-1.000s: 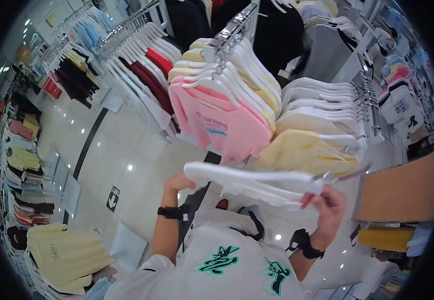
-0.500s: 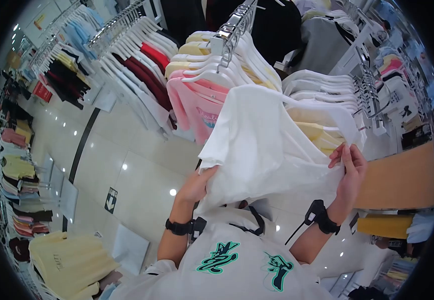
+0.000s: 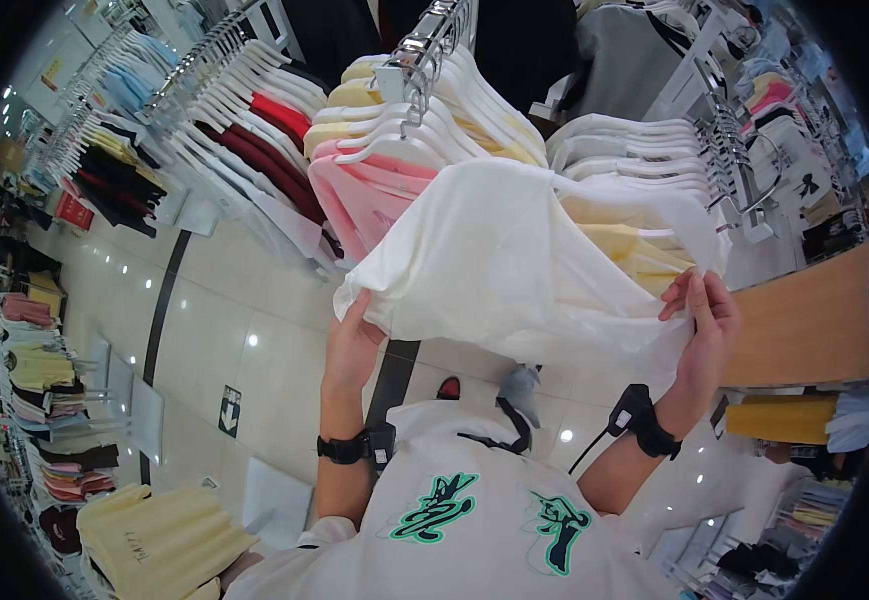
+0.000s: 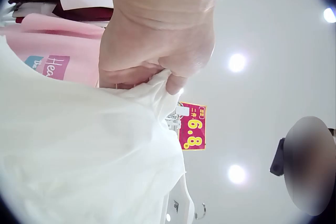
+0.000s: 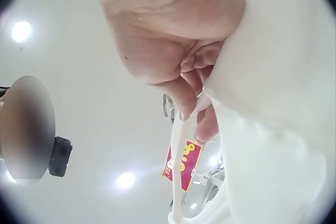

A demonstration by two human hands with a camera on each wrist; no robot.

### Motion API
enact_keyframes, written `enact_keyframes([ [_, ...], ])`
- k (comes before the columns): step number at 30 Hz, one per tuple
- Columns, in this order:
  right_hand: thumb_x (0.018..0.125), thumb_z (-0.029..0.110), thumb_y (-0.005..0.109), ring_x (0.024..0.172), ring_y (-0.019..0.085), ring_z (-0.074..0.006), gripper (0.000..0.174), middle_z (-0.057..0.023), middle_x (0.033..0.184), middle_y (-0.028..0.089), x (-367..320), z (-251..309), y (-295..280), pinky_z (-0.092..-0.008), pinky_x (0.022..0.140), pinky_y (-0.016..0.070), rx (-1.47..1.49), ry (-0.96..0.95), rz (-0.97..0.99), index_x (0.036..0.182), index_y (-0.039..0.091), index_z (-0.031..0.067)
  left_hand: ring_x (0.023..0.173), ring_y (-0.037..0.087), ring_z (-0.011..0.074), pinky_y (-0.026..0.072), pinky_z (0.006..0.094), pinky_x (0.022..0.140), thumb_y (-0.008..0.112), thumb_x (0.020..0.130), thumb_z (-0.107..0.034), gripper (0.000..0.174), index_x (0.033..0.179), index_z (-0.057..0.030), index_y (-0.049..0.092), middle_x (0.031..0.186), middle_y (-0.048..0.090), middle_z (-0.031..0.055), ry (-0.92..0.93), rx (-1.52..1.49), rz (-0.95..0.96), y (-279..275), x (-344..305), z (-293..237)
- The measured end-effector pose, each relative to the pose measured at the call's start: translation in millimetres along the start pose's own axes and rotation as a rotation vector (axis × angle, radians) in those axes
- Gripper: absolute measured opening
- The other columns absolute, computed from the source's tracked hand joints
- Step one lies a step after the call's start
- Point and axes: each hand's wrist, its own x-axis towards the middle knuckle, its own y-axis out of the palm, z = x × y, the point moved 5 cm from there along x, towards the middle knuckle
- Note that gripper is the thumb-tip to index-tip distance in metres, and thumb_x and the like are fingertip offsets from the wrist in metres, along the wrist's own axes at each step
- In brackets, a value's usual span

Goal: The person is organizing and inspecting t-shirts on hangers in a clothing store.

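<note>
A white shirt (image 3: 494, 260) spreads between the two hands in front of the body, partly on a white hanger (image 3: 659, 208). At its left end, the left hand (image 3: 354, 350) pinches a gathered edge of the fabric; the left wrist view shows the thumb and curled fingers of this hand (image 4: 157, 50) on the bunched cloth. On the other side, the right hand (image 3: 704, 330) grips beside the hanger's end. In the right wrist view, thumb and fingers of that hand (image 5: 173, 50) pinch the white hanger (image 5: 181, 161) near the shirt's edge (image 5: 273, 103).
Just beyond the shirt, a rack holds pink shirts (image 3: 354, 195) and yellow ones on white hangers. White tops (image 3: 624, 140) hang at the right, near a wooden panel (image 3: 804, 320). Further racks line the left. A yellow shirt (image 3: 164, 540) is at lower left.
The hanger swung upright and the white shirt came into full view, hanging between the hands. The left hand then moved left and up, stretching the fabric; the right hand stayed near the hanger's end.
</note>
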Motion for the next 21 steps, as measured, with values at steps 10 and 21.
enact_keyframes([
  [10, 0.100, 0.020, 0.066, 0.062, 0.062, -0.0176, 0.027, -0.0109, 0.077, 0.066, 6, 25, 26, -0.0284, 0.057, 0.0496, 0.075, -0.013, 0.140, 0.098, 0.069, -0.0067, 0.128, 0.058, 0.0273, 0.0494, 0.0443, 0.104, 0.070, 0.096, -0.028, 0.059, 0.145, -0.0050, 0.047, 0.142, 0.057, 0.0084, 0.068, -0.314, 0.479, -50, 29, 40],
  [21, 0.101, 0.022, 0.064, 0.064, 0.060, -0.0155, 0.029, -0.0103, 0.078, 0.066, -5, 77, 47, -0.0265, 0.057, 0.0465, 0.112, -0.179, 0.169, 0.099, 0.069, -0.0064, 0.123, 0.057, 0.0204, 0.0440, 0.0349, 0.107, 0.084, 0.083, -0.021, 0.062, 0.138, -0.0048, 0.060, 0.133, 0.064, 0.0060, -0.399, 0.812, 0.419, -40, 35, 154],
])
